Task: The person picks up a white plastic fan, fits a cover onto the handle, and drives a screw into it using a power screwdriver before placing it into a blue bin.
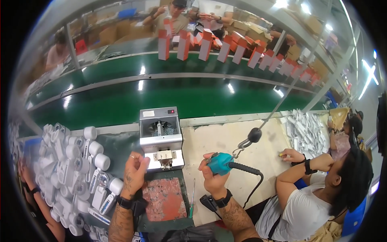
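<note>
My right hand [213, 179] is wrapped round a teal electric screwdriver [220, 163], which hangs by a metal hook from a cord. Its black cable bends down to the right, and its tip is hidden. My left hand [136, 167] is beside the lower left corner of a screw feeder [160, 139], with fingers curled in toward the thumb; whatever they hold does not show. Small screws fill the feeder's tray. Below the feeder lies a worn red mat [164, 199], and right of it a screwdriver with a green handle [191, 210].
Many white handheld devices with round heads [74, 173] are heaped at the left. White parts [304, 131] pile up at the far right. A co-worker [314, 185] sits close on my right. Beyond runs a green conveyor [121, 97] with orange-and-white boxes [204, 48]; more people stand behind.
</note>
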### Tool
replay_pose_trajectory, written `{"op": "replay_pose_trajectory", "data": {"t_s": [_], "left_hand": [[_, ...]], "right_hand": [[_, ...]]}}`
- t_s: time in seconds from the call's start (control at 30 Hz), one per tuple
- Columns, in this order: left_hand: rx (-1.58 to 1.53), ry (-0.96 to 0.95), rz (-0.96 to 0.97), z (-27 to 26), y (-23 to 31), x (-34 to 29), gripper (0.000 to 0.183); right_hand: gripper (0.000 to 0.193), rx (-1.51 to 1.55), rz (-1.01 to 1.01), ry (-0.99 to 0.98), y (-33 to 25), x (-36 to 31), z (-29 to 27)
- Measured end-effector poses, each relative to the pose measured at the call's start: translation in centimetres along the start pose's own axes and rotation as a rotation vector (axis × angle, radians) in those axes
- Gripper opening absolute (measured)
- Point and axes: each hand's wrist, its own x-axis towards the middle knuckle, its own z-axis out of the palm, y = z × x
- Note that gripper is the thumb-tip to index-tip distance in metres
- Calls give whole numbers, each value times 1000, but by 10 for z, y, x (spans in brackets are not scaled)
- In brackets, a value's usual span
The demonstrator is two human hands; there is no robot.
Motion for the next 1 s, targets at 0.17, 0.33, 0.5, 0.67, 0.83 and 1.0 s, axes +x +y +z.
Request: {"op": "replay_pose_trajectory", "data": {"t_s": [0.17, 0.33, 0.5, 0.67, 0.83, 1.0], "left_hand": [[-10, -19, 34, -3, -8, 0, 18], [53, -21, 28, -9, -2, -2, 18], [-4, -45, 31, -7, -10, 3, 20], [17, -38, 43, -12, -13, 2, 21], [76, -38, 11, -10, -11, 1, 22], [54, -23, -28, -8, -8, -1, 25]], "right_hand": [[49, -69, -19, 7, 3, -1, -1], [50, -51, 3, 65, -3, 0, 6], [52, -75, -54, 62, 1, 2, 4], [57, -69, -44, 54, -1, 1, 11], [51, 13, -84, 34, 4, -3, 8], [52, -34, -76, -39, 8, -5, 1]]}}
